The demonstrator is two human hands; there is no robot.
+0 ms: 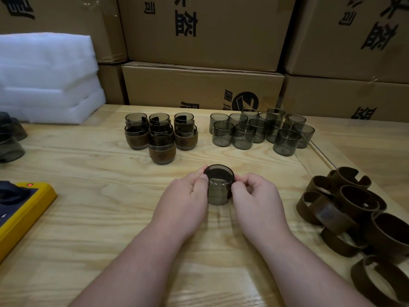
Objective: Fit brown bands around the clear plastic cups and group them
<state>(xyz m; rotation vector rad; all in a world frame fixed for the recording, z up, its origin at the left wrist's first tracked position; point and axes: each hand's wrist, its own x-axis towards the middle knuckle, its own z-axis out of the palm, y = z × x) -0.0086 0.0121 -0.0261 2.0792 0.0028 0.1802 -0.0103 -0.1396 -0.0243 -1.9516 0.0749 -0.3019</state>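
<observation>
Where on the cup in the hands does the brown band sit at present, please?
Around the top. The band rings the cup near its rim; the lower wall is bare. Both hands pinch it.

Stacked cardboard boxes (203,32) with black print stand beyond the wooden table (88,218). White foam sheets (44,78) lie far left; near left, a yellow-edged device (24,209), perhaps a scale.

Dim, even overhead light leaves soft shadows on the bench (88,218), corners darken, edges bow, and the far boxes (199,29) look soft.
</observation>
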